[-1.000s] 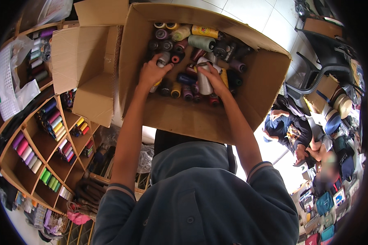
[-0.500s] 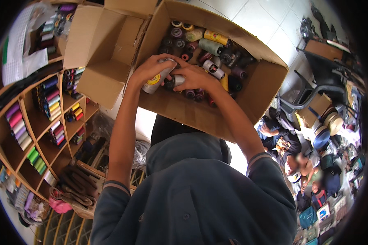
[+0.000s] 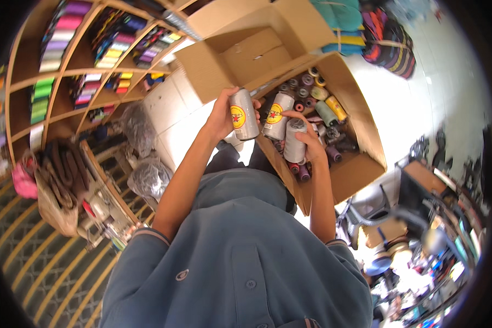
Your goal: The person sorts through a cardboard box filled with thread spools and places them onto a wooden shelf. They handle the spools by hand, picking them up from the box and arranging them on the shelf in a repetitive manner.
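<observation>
My left hand [image 3: 222, 116] is wrapped round a grey thread spool [image 3: 244, 123] with a round yellow label, held upright left of the cardboard box's near corner. Over the box, my right hand [image 3: 316, 146] grips a plain-looking grey thread spool [image 3: 295, 146]. Between the hands is another grey spool with a yellow label [image 3: 274, 121]. A right-hand finger reaches to its edge; I cannot tell whether that finger holds it. Below lies the open cardboard box [image 3: 361, 169], with many thread spools in several colours, among them a yellow spool [image 3: 336, 108] and a grey-green spool [image 3: 326, 113].
A second open box [image 3: 251, 52] adjoins it at the far side. Wooden shelves [image 3: 63, 76] of coloured thread stand at the left. Tied fabric bundles [image 3: 389, 44] lie at the far right. A dark chair [image 3: 369, 210] and piled goods are at the right. Plastic bags [image 3: 150, 177] lie at left.
My view has turned toward the shelves, and the box now appears further right. Both hands have risen from among the spools and moved apart, with grey spools in them.
</observation>
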Available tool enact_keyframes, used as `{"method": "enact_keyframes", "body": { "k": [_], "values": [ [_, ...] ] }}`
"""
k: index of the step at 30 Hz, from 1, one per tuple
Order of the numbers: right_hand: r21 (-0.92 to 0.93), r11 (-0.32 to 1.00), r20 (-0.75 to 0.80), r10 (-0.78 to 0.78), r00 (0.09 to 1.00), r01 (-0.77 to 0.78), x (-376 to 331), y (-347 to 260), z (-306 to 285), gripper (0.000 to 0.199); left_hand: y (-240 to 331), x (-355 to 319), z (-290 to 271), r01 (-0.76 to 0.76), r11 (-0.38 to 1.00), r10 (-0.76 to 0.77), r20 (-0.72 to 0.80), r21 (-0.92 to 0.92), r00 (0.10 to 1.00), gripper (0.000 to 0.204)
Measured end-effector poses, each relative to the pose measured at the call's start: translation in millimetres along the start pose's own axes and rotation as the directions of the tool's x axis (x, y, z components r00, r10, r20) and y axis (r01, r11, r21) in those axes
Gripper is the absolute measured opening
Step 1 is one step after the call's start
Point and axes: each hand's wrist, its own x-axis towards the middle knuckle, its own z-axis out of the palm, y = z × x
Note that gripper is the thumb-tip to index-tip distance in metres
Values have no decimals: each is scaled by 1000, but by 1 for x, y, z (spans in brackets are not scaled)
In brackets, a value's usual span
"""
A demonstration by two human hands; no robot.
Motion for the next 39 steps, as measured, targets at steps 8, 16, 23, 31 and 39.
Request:
{"method": "enact_keyframes", "body": {
  "k": [8, 16, 23, 31, 39],
  "values": [
    [-79, 996, 260, 64, 964, -44, 55, 12, 96, 66, 27, -98, -65, -198, 979, 192, -110, -47, 975, 48],
    [-58, 991, 451, 134, 882, -121, 105, 71, 206, 62, 59, -195, -161, -324, 935, 315, -82, -144, 945, 43],
    [-175, 954, 543, 301, 784, -245, 155, 126, 315, 61, 74, -283, -254, -541, 808, 519, -152, -234, 841, 40],
    [-339, 865, 638, 500, 586, -369, 217, 178, 418, 62, 76, -336, -324, -762, 601, 608, -482, -239, 631, 44],
    [-445, 792, 661, 606, 443, -419, 303, 211, 504, 66, 129, -357, -386, -828, 519, 532, -678, -212, 507, 51]
  ]
}}
